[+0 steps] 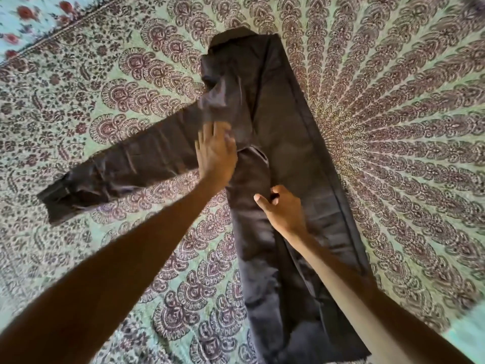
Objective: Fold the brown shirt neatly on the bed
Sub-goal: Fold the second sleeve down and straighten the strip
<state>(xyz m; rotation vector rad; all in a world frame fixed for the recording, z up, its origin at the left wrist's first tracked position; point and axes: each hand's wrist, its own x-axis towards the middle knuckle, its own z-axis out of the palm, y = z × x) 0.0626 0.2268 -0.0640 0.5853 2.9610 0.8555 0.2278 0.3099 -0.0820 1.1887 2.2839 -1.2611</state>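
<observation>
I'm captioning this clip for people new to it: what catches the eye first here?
A long brown shirt lies folded into a narrow strip down the middle of the patterned bedspread, one sleeve stretched out to the left. The left hand presses flat where the sleeve joins; the right hand pinches a fold nearer the camera.

A pale green cotton bedspread (393, 127) printed with dark maroon paisley and feather motifs radiating in a fan covers nearly all of the view. At the upper left corner, beyond its dark bordered edge, lies a light blue fabric (23, 19) with red flowers.
</observation>
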